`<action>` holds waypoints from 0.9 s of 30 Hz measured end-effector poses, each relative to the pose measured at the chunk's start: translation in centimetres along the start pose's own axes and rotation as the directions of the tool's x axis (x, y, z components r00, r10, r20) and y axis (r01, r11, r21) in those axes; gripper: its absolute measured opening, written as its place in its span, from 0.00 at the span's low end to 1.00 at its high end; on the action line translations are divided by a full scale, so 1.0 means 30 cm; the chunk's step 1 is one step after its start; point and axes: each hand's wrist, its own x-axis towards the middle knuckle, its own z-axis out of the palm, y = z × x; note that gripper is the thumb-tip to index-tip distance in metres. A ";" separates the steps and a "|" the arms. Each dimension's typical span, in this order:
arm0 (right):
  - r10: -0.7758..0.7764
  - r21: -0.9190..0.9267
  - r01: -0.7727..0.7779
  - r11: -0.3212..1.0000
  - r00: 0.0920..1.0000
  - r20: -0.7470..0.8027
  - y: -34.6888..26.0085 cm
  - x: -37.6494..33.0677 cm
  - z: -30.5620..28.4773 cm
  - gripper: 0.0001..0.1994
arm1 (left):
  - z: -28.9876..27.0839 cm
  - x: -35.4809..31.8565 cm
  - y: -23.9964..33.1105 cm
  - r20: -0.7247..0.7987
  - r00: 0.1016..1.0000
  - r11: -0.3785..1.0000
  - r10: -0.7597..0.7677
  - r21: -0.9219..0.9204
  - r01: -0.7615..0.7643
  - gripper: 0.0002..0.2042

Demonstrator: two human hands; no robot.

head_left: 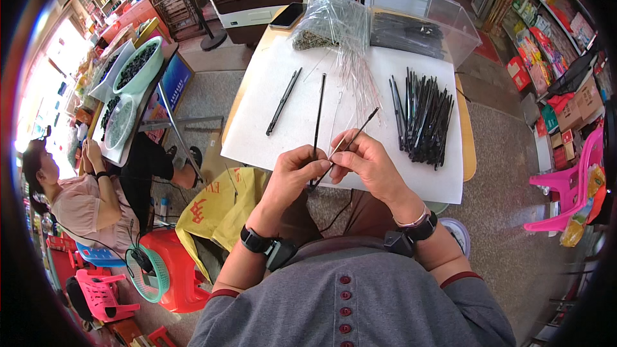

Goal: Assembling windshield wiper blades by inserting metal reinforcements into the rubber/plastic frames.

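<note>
Left hand and right hand meet, each pinching a slender black stick

Above the near edge of the tabletop, the two hands work side by side, fingertips just beside each other. The left grip is clamped, thumb against fingers, on a left stick that runs nearly straight up the view. The right grip is closed on a right stick, slanted with its far end up and to the right; its lower part passes by the left fingertips. Whether the sticks touch there cannot be told. A pale sliver shows by the right fingers, too small to make out.

A white sheet covers most of the tabletop. On it, left of the hands, a few loose sticks lie together; to the right is a thick pile of black sticks, roughly lined up. Beyond the hands, thin wires trail from a clear plastic bag. Beside that bag stands a clear box with dark sticks inside, and a phone lies at the far left corner.

A yellow sack hangs near the left forearm. Further left, a co-worker sits at a side table bearing basins of dark pieces.
</note>
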 end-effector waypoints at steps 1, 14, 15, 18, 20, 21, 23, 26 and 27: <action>-0.028 -0.011 0.027 1.000 1.000 -0.011 0.000 0.001 -0.002 0.07 | 0.005 -0.003 0.002 0.001 1.000 1.000 0.002 0.002 -0.002 0.05; -0.132 -0.077 0.124 0.989 0.984 -0.116 0.014 -0.018 -0.026 0.07 | 0.045 -0.015 -0.031 -0.097 0.995 0.999 0.039 0.037 -0.036 0.03; -0.118 -0.063 0.111 0.992 0.986 -0.121 0.014 -0.016 -0.029 0.07 | 0.044 -0.017 -0.028 -0.093 0.995 0.999 0.037 0.030 -0.034 0.03; -0.119 -0.031 0.116 0.993 0.984 -0.132 0.019 -0.014 -0.032 0.07 | 0.039 -0.015 -0.040 -0.079 0.996 0.999 0.043 -0.017 -0.044 0.04; -0.132 -0.012 0.131 0.991 0.982 -0.134 0.018 -0.015 -0.029 0.08 | 0.035 -0.014 -0.054 -0.072 0.996 0.997 0.050 -0.056 -0.054 0.04; -0.138 -0.009 0.138 0.990 0.981 -0.136 0.014 -0.018 -0.026 0.08 | 0.034 -0.014 -0.060 -0.063 0.996 0.997 0.056 -0.046 -0.059 0.04; -0.143 -0.005 0.143 0.990 0.980 -0.139 0.013 -0.022 -0.027 0.08 | 0.038 -0.013 -0.061 -0.054 0.997 0.997 0.060 -0.035 -0.062 0.04; -0.168 -0.100 0.157 0.983 0.980 -0.112 0.014 -0.024 -0.031 0.07 | 0.051 -0.011 -0.048 -0.082 0.994 0.997 0.074 0.024 -0.072 0.03; -0.172 -0.104 0.160 0.982 0.978 -0.115 0.014 -0.025 -0.026 0.07 | 0.054 -0.012 -0.043 -0.089 0.993 0.997 0.071 0.021 -0.070 0.03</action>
